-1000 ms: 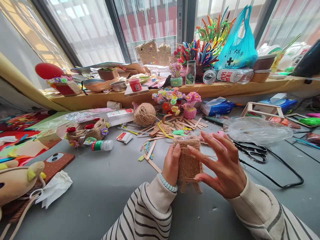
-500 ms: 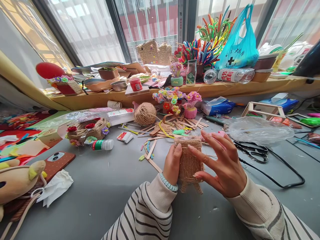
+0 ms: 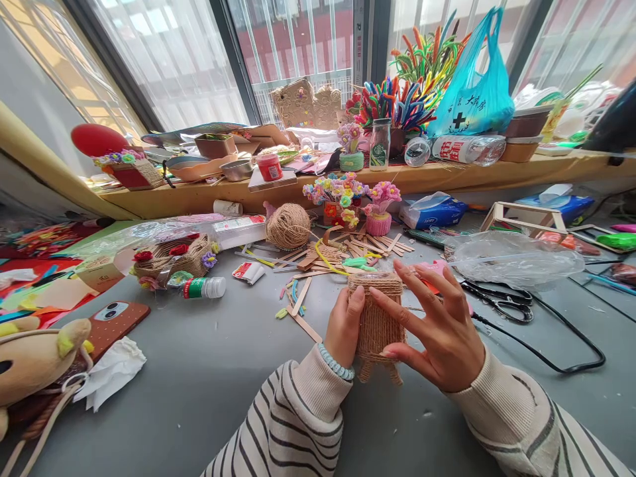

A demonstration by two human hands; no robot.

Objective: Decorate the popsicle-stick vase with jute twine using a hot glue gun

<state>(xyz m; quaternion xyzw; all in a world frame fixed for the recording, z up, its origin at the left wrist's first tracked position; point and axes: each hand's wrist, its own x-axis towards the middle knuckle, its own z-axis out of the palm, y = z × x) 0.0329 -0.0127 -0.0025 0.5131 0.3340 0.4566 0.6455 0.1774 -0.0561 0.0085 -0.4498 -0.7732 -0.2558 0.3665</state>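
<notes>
My left hand (image 3: pixel 344 326) is wrapped round the left side of a small box-like piece covered in twine (image 3: pixel 378 321), its thumb on the front. The piece stands upright above the table, with short twine-wrapped legs pointing down. Over its right side, my right hand (image 3: pixel 442 331) is spread, the index fingertip and thumb at its front face; whether they press on it I cannot tell. Behind my right fingers a pink tool (image 3: pixel 437 268), partly hidden, lies on the table with a black cord (image 3: pixel 551 364) leading away from its back.
Wooden craft sticks (image 3: pixel 348 248) lie beyond the piece, beside a ball of twine (image 3: pixel 288 226). Black scissors (image 3: pixel 507 301) and a clear plastic cover (image 3: pixel 517 258) are to the right. A small bottle (image 3: pixel 205 287), a phone (image 3: pixel 116 315) and a crumpled tissue (image 3: pixel 112 371) lie left.
My right hand has moved slightly left across the twine-covered piece, its fingers still spread. More of the pink tool shows behind it. My left hand keeps its hold.
</notes>
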